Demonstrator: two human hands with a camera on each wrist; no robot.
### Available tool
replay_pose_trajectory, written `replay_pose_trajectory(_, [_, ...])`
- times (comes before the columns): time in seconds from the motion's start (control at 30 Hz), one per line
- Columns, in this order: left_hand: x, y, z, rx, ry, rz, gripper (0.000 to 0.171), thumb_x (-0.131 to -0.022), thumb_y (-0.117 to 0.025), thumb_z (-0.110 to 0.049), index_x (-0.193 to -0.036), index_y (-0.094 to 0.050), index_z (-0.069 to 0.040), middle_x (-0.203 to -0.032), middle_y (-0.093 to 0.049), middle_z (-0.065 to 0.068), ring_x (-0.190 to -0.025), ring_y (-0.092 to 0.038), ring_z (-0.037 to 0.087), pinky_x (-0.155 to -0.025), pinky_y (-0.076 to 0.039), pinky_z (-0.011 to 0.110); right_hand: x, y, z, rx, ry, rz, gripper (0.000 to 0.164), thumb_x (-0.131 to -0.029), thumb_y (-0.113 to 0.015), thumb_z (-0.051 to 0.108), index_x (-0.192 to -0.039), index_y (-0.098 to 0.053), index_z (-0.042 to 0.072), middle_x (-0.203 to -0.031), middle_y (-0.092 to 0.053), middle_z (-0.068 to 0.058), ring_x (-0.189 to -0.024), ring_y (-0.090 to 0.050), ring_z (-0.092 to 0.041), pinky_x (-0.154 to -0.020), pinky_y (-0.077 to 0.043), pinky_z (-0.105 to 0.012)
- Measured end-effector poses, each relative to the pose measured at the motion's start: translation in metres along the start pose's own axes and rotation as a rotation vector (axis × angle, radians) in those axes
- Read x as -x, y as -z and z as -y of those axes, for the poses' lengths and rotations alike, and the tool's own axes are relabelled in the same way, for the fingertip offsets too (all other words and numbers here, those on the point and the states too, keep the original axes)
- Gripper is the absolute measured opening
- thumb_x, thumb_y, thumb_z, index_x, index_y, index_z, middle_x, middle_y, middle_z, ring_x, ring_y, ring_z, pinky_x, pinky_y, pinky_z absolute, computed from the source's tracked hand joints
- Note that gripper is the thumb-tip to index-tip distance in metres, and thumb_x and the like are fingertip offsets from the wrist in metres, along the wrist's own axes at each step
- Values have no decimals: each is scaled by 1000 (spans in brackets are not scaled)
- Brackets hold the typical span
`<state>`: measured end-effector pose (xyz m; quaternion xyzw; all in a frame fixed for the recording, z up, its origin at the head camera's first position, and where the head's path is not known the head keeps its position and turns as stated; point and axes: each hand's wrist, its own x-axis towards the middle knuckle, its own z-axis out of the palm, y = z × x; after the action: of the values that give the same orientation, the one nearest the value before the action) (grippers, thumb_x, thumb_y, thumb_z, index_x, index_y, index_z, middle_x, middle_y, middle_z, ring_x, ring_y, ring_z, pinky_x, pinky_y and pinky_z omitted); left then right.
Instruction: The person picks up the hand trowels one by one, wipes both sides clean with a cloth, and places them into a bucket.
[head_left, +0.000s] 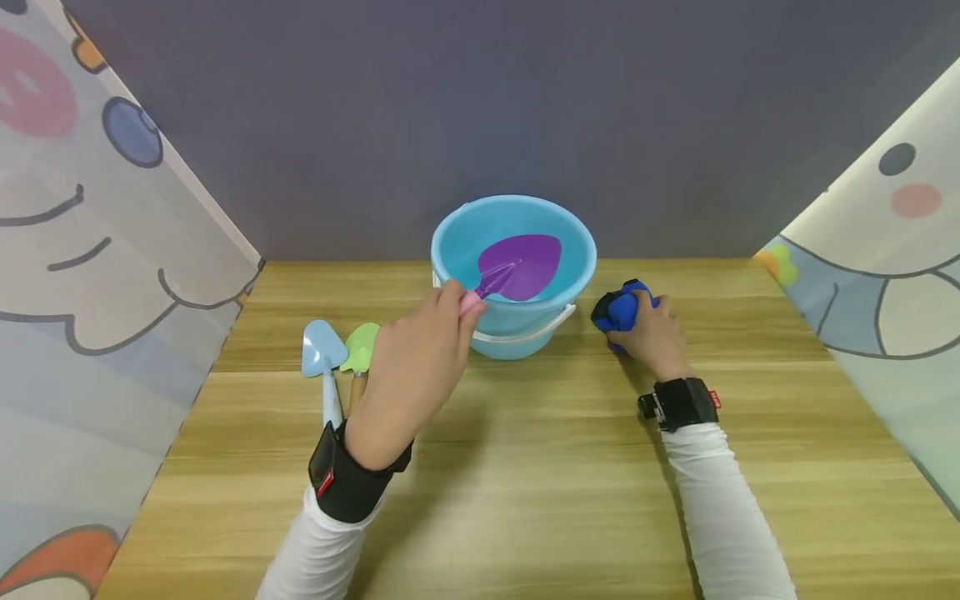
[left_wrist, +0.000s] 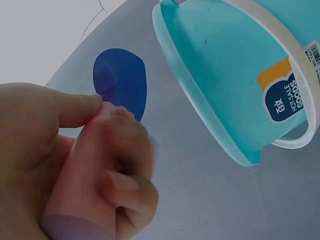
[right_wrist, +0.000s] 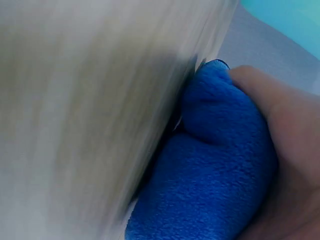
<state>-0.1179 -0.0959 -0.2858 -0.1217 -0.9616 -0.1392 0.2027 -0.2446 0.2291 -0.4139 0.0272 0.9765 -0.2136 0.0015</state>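
Observation:
My left hand [head_left: 412, 367] grips the pink handle of a toy shovel with a purple blade [head_left: 528, 267]. In the head view the blade overlaps the mouth of a light blue bucket [head_left: 513, 342]; in the left wrist view it stands apart from the bucket's rim [left_wrist: 200, 115]. To the right of the bucket, my right hand [head_left: 656, 337] holds a bunched blue fuzzy cloth [right_wrist: 215, 160] with dark parts, low at the table. Its thumb and palm press along the cloth's side, while the other fingers are mostly hidden.
A light blue shovel [head_left: 322, 346] and a green-headed tool with a brown handle [head_left: 358, 387] lie left of the bucket, partly behind my left hand. The bucket's white handle [head_left: 525, 337] hangs at its front. A dark grey panel [head_left: 480, 100] stands behind the wooden table [head_left: 540, 500].

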Motion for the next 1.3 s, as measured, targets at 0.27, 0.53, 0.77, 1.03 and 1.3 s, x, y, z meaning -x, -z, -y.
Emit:
replay_pose_trajectory(0.27, [1, 7, 7, 66, 25, 20, 32, -106, -54, -37, -106, -55, -5, -62, -46, 3, -50, -45, 20, -44, -31, 31, 3, 23, 8, -254, 2, -121, 81, -91, -70, 22, -155, -28, -2, -149, -27, -41, -127, -45, -62, -102, -44, -72])
replay_pose_trajectory(0.53, [1, 7, 6, 81, 9, -12, 31, -106, -53, -38, -106, -58, -8, -62, -46, 0, -50, -44, 18, -43, -30, 30, 26, 67, 52, -709, 157, -614, 64, -86, -74, 18, -145, -49, 24, -146, -39, -2, -130, -41, -17, -106, -40, -39])
replay_pose_trajectory(0.77, [3, 7, 4, 56, -37, -49, 29, -105, -55, -36, -108, -60, -8, -68, -51, 1, -52, -49, 19, -43, -33, 31, 83, 95, 123, -768, 588, -845, 60, -77, -76, 18, -131, -56, 0, -135, -52, 2, -128, -47, -19, -109, -38, -33])
replay_pose_trajectory(1.03, [2, 5, 4, 45, -70, -120, 30, -105, -56, -36, -105, -62, -6, -72, -55, 5, -51, -48, 22, -42, -32, 32, 95, 75, 160, -664, 817, -817, 60, -72, -82, 16, -127, -58, 10, -136, -51, -24, -132, -50, -33, -111, -44, -47])
replay_pose_trajectory(1.3, [4, 3, 2, -32, -193, -216, 23, -101, -65, -27, -89, -58, -8, -69, -52, 1, -48, -44, 13, -41, -30, 27, 103, 52, 170, -341, 913, -752, 69, -73, -91, 25, -135, -59, 21, -147, -46, -18, -136, -44, -44, -112, -40, -58])
